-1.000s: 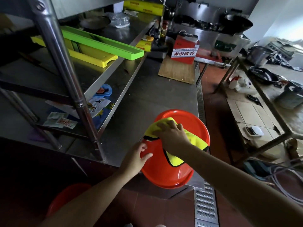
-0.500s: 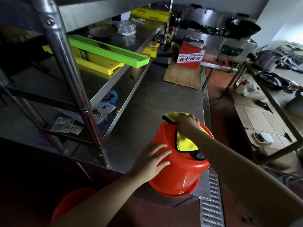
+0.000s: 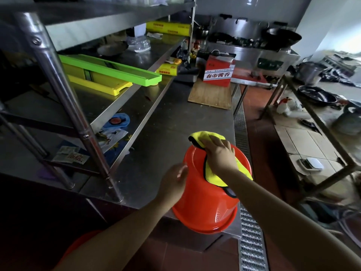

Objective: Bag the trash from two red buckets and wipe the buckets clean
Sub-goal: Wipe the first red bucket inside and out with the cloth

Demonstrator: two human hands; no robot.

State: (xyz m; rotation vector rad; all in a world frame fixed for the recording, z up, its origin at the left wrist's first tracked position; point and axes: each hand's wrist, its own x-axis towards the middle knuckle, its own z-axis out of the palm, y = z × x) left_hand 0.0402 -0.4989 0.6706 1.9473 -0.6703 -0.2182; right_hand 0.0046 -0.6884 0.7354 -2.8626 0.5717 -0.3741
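A red bucket (image 3: 207,208) stands upside down at the near right corner of the steel counter (image 3: 168,137), its rim overhanging the edge. A yellow cloth with a dark border (image 3: 213,171) lies across the bucket's upturned bottom. My right hand (image 3: 220,153) presses flat on the cloth at the far side of the bottom. My left hand (image 3: 173,180) rests with straight fingers against the bucket's left wall. A second red bucket (image 3: 78,245) shows dimly on the floor at the lower left, mostly hidden by my left arm.
A steel rack post (image 3: 66,102) rises left of the bucket. Green (image 3: 109,69) and yellow (image 3: 101,85) trays lie on the shelf. A wooden board (image 3: 211,94) and red box (image 3: 217,72) stand farther along the counter. A floor drain grate (image 3: 248,241) runs on the right.
The bucket went from tilted with its mouth toward me to fully upside down. My right hand slid the cloth over its bottom, and my left hand shifted along the left wall.
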